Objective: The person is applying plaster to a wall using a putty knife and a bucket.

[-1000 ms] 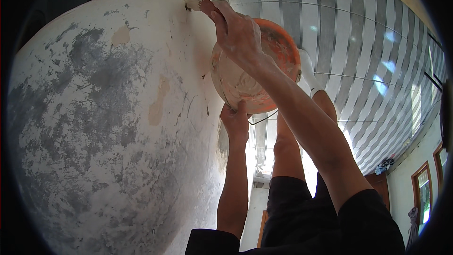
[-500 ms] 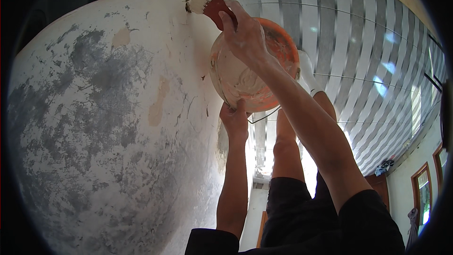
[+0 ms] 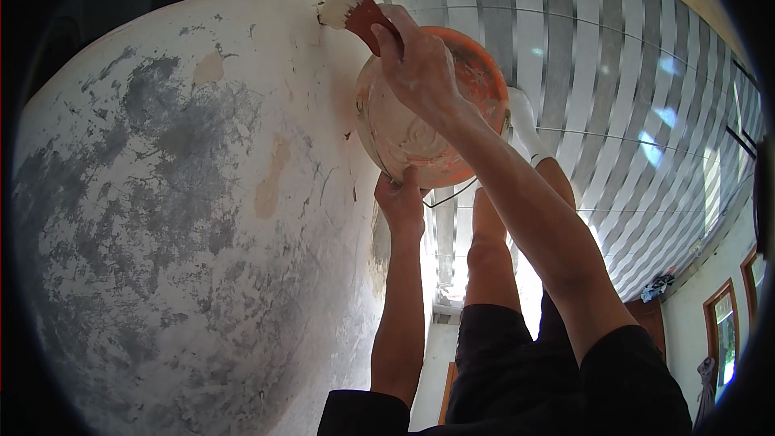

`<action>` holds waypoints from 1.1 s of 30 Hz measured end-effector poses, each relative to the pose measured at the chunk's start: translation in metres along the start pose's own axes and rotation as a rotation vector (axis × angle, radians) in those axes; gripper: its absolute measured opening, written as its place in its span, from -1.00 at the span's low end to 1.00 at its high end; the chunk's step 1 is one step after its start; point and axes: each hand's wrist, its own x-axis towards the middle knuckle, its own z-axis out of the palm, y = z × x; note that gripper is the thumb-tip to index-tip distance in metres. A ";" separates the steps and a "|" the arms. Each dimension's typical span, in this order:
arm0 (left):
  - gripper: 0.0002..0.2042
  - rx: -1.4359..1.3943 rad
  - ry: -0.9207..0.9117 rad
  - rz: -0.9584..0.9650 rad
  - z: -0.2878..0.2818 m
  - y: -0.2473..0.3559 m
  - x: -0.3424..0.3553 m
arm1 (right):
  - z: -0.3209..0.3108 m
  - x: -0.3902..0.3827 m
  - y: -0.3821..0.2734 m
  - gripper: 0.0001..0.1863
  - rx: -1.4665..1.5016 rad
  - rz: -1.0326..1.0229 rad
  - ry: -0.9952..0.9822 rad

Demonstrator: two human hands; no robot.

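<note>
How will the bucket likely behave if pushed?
The bucket may tip: the left hand grips it at one side. Probably heavier than an empty one, given the pale paste inside. Where paste smears it, likely slippery.

The right hand (image 3: pixel 420 69) grips a flat, red-handled tool (image 3: pixel 368 24); its paste-coated head points up and to the left. The head is positioned just beside a dark hole (image 3: pixel 321 16) near the far edge of the patchy grey-and-white wall (image 3: pixel 178 194); contact with the wall cannot be confirmed. The left hand (image 3: pixel 400 200) holds an orange bucket (image 3: pixel 486 50) at its near rim. Pale paste (image 3: pixel 404 125) coats the bucket interior. The right forearm extends over the bucket. A grey-and-white striped floor (image 3: pixel 622 73) lies to the right.
</note>
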 end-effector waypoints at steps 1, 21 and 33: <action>-0.67 -0.012 0.000 -0.002 0.001 0.000 0.000 | 0.000 0.001 0.001 -0.75 0.016 0.027 0.014; -0.68 -0.113 0.038 0.003 0.018 0.008 0.015 | -0.004 0.007 0.030 -0.55 0.279 0.345 -0.034; -0.65 -0.143 0.048 0.004 0.021 0.006 0.026 | -0.066 -0.024 0.037 -0.66 0.604 0.499 -0.174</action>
